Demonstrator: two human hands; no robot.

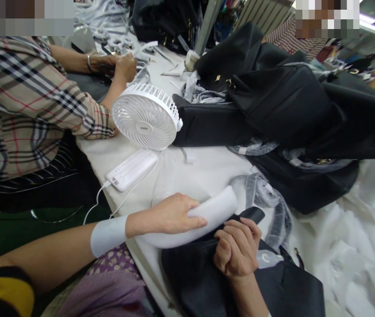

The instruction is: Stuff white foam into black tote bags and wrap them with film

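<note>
White foam roll (207,218), black bag (240,286), white fan (146,116), beige plaid sleeve (25,101)

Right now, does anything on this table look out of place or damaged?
Nothing looks damaged. The black bags are heaped crookedly on each other, with crumpled plastic wrap squashed beneath them.

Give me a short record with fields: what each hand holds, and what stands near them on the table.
left hand: closed around a curved white foam sleeve
right hand: closed on the top of the black bag, beside the sleeve's end
bag handle: black, comes out of the sleeve
behind the hands: white fan, upright; white power bank with cable
right side: pile of black bags
co-worker: checked sleeve, hands farther up the table
</note>
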